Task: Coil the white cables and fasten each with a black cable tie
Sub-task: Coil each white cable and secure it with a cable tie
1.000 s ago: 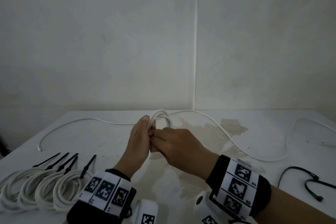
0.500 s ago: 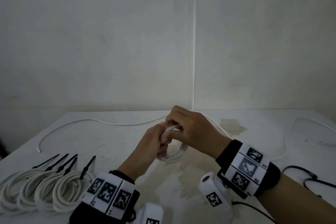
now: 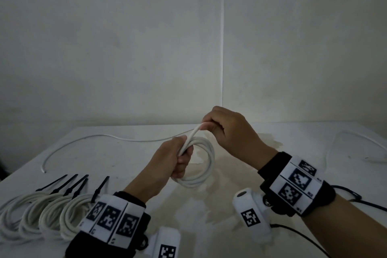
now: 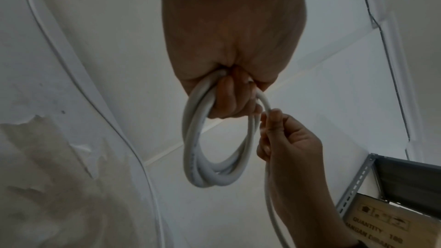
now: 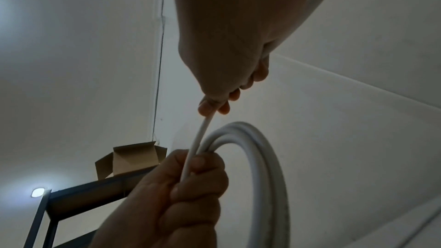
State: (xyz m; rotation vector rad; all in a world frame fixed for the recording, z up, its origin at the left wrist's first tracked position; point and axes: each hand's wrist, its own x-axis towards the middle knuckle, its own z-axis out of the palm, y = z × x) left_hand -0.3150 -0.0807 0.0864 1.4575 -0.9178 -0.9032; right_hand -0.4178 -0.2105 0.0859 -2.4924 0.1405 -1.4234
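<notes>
I hold the partly wound coil of round white plastic-sheathed cable (image 3: 201, 163) above the white bench (image 3: 129, 159), in front of my chest. My left hand (image 3: 169, 163) is closed in a fist around one side of the bundle, fingers (image 4: 229, 99) curled through the loops. My right hand (image 3: 228, 130) pinches the free run of the same cable between thumb and fingertips (image 5: 210, 107), just above the left fist.

To do this step well, I judge that:
- the left fist should stay clamped so the finished turns do not spring apart;
- the right hand should let the free run slide through the pinch, then lay each new turn flush on the others at the same loop size;
- any twist should be rolled out between thumb and finger before the turn is trapped;
- a black tie goes on only when the tail is short.

The head view alone shows the uncoiled tail (image 3: 100, 137) trailing left across the bench, and four finished white coils with black cable ties (image 3: 48, 213) at the near left edge. The left wrist view shows the loops stacked at the coil's far end. The right wrist view shows the free strand entering the left fist beside the bundle, plus an open cardboard box (image 5: 133, 157) on a dark metal rack (image 5: 78, 190).
</notes>
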